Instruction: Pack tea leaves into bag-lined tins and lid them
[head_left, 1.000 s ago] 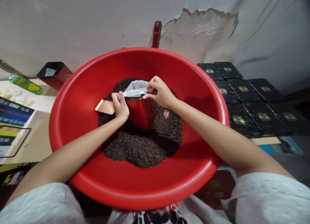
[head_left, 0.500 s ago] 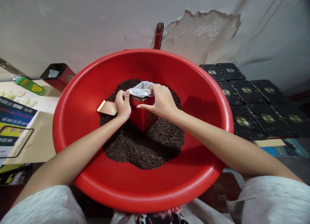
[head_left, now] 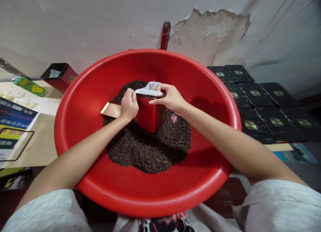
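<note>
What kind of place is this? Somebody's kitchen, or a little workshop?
Probably a small tea-packing workshop, not a kitchen. A big red basin holds a heap of dark loose tea leaves, both hands grip a bag-lined red tin standing in it, and rows of matching black tins lie beside a peeling wall.

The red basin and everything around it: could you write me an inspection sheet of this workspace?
Surface: a pale table at left, mostly hidden by the red basin.
Job's things: a red tin with a clear plastic liner stands in a heap of dark loose tea; a gold-edged scoop lies beside it.
Clutter: an open red tin, a green packet and printed leaflets at left.
Grippers: left hand and right hand pinch the liner at the tin's rim.
Cables: thin wires on the wall.
Surroundings: peeling wall plaster; rows of black tin lids at right.
</note>
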### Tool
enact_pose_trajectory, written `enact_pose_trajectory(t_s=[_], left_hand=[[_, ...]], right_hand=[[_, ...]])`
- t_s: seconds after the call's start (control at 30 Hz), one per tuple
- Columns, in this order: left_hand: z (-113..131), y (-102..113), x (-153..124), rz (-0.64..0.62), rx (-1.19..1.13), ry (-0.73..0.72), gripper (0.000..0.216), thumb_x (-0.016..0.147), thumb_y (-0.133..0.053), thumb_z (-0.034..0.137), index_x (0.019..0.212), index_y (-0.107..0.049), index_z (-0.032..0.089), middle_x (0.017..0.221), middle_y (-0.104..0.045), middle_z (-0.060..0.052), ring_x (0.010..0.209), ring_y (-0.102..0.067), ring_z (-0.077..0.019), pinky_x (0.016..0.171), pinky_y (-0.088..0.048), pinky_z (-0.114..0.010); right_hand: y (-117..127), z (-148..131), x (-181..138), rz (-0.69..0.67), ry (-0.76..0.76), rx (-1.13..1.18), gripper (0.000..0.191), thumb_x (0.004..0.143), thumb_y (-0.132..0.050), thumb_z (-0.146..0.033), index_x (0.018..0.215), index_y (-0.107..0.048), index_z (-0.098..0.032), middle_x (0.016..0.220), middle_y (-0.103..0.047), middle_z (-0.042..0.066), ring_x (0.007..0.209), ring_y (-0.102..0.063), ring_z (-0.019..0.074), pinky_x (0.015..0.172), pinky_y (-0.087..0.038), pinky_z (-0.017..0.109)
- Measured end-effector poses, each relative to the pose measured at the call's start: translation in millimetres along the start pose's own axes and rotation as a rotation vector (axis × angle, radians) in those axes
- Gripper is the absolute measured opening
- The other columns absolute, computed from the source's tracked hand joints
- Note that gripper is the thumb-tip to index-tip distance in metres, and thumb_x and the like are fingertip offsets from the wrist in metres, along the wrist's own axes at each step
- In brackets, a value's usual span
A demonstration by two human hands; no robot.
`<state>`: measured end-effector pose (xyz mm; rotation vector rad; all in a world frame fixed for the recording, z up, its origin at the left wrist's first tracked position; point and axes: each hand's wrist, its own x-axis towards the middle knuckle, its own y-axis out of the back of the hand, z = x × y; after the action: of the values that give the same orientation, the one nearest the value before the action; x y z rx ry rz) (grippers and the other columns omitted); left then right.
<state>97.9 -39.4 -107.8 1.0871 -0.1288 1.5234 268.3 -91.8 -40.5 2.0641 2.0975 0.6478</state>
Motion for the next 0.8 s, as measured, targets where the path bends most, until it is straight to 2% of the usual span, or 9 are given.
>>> enact_pose_trajectory(t_s=[0.07, 0.17, 0.23, 0.3, 0.4, 0.53, 0.63, 0.7, 0.8], left_hand=[[1, -2, -2, -0.021, 0.009, -0.055, 0.031, 0.094, -0.025, 0.045, 0.074, -0.033, 0.023, 0.069, -0.045, -0.003, 0.067, -0.049, -0.0183, 0.065, -0.04, -0.033], [-4, -4, -5, -0.028, 0.031, -0.127, 0.031, 0.094, -0.024, 0.045, 0.074, -0.035, 0.023, 0.073, -0.047, -0.004, 0.071, -0.05, -0.0194, 0.069, -0.042, -0.035], [-11, -5, -6, -0.039, 0.039, -0.159, 0.03, 0.094, -0.026, 0.044, 0.074, -0.036, 0.023, 0.075, -0.047, -0.005, 0.072, -0.05, -0.0198, 0.071, -0.043, -0.035], [-18, -4, -7, -0.034, 0.044, -0.145, 0.028, 0.093, -0.028, 0.043, 0.075, -0.037, 0.023, 0.074, -0.046, -0.005, 0.071, -0.05, -0.0196, 0.071, -0.043, -0.036], [-25, -2, -12, -0.027, 0.046, -0.081, 0.025, 0.091, -0.034, 0.042, 0.075, -0.037, 0.023, 0.073, -0.043, -0.004, 0.071, -0.049, -0.0199, 0.073, -0.043, -0.037], [-24, 2, -18, -0.062, 0.061, -0.085, 0.022, 0.089, -0.035, 0.038, 0.074, -0.038, 0.022, 0.074, -0.044, -0.005, 0.074, -0.051, -0.0222, 0.073, -0.044, -0.04], [-22, 8, -13, -0.104, 0.132, -0.179, 0.02, 0.088, -0.035, 0.032, 0.072, -0.041, 0.022, 0.071, -0.047, -0.005, 0.072, -0.052, -0.0218, 0.071, -0.044, -0.039], [-21, 14, -5, -0.192, 0.17, -0.3, 0.02, 0.086, -0.039, 0.031, 0.067, -0.042, 0.022, 0.065, -0.047, -0.004, 0.066, -0.051, -0.0202, 0.067, -0.044, -0.036], [-16, 19, 2, -0.372, 0.166, -0.498, 0.023, 0.083, -0.043, 0.03, 0.062, -0.041, 0.022, 0.056, -0.044, 0.0, 0.056, -0.047, -0.0164, 0.06, -0.041, -0.032]], right_hand=[[4, -2, 0, 0.008, -0.072, 0.103, 0.044, 0.052, -0.076, -0.027, 0.057, -0.033, -0.019, 0.059, -0.034, -0.007, 0.058, -0.03, 0.007, 0.058, -0.027, 0.024], [8, -6, -1, 0.005, -0.077, 0.078, 0.04, 0.057, -0.072, -0.02, 0.055, -0.033, -0.019, 0.057, -0.034, -0.007, 0.056, -0.03, 0.0067, 0.058, -0.027, 0.024], [7, -5, -1, 0.024, -0.001, -0.028, 0.036, 0.061, -0.069, -0.015, 0.056, -0.034, -0.019, 0.058, -0.036, -0.006, 0.057, -0.033, 0.0077, 0.059, -0.029, 0.025], [2, 1, -2, 0.098, 0.123, -0.191, 0.03, 0.066, -0.066, -0.014, 0.06, -0.037, -0.019, 0.063, -0.042, -0.003, 0.062, -0.038, 0.0101, 0.065, -0.034, 0.026], [-8, 17, -4, 0.224, 0.268, -0.427, 0.02, 0.079, -0.058, -0.024, 0.068, -0.041, -0.021, 0.075, -0.049, 0.001, 0.074, -0.045, 0.0151, 0.074, -0.038, 0.03], [-16, 36, -9, 0.256, 0.358, -0.657, 0.022, 0.09, -0.038, -0.028, 0.071, -0.045, -0.022, 0.078, -0.052, 0.005, 0.079, -0.046, 0.0192, 0.079, -0.038, 0.034], [-12, 42, -9, 0.187, 0.436, -0.796, 0.022, 0.089, -0.035, -0.025, 0.069, -0.045, -0.022, 0.078, -0.053, 0.007, 0.08, -0.046, 0.0211, 0.08, -0.037, 0.038], [-8, 43, -7, 0.137, 0.472, -0.845, 0.014, 0.083, -0.04, -0.021, 0.07, -0.045, -0.022, 0.077, -0.052, 0.007, 0.081, -0.046, 0.0218, 0.081, -0.036, 0.038], [-7, 46, -3, 0.223, 0.418, -0.806, 0.009, 0.074, -0.042, -0.014, 0.071, -0.041, -0.022, 0.074, -0.05, 0.006, 0.078, -0.047, 0.02, 0.077, -0.038, 0.035]])
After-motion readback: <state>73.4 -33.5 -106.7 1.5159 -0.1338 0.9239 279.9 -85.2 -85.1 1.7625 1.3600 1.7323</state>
